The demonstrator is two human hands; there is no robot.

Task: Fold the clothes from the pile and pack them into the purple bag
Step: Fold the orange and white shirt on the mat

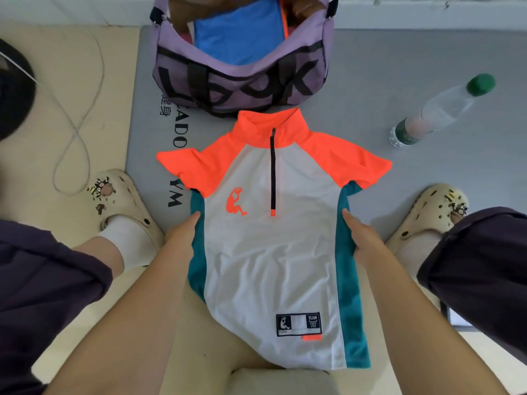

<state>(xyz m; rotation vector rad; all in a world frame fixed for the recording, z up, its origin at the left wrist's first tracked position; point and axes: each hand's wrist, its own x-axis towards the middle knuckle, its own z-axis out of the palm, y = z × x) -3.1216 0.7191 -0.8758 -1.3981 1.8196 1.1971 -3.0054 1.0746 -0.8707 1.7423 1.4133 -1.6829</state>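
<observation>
Two hands: both on the shirt, one at each side seam.
Shirt: dead centre, face up, collar toward 12, hem toward 6, sleeves spread out to 10 and 2.
Left hand: at 9 of the shirt, fingers straight along the teal side panel, fingertips at the edge; whether any tuck under the cloth, cannot tell.
Right hand: at 3 of the shirt, mirror pose, fingers straight, lying on the other teal panel.
Bag: at 12, unzipped and gaping, just beyond the collar, blue garment already inside.
Mat: grey, under the bag and the top half of the shirt.
Bottle: at 2, lying on the mat, well apart from the right sleeve.
Step, by the look of it: flattening done, side folds next.
Risk one: slick fabric, wrinkled at the belly; creases likely to get locked in if folded over unsmoothed.
Risk two: hem hanging off the mat at 6; uneven pull could skew the fold line.
Risk three: sleeves loose; likely to flop out of the bundle on the lift to the bag.
</observation>
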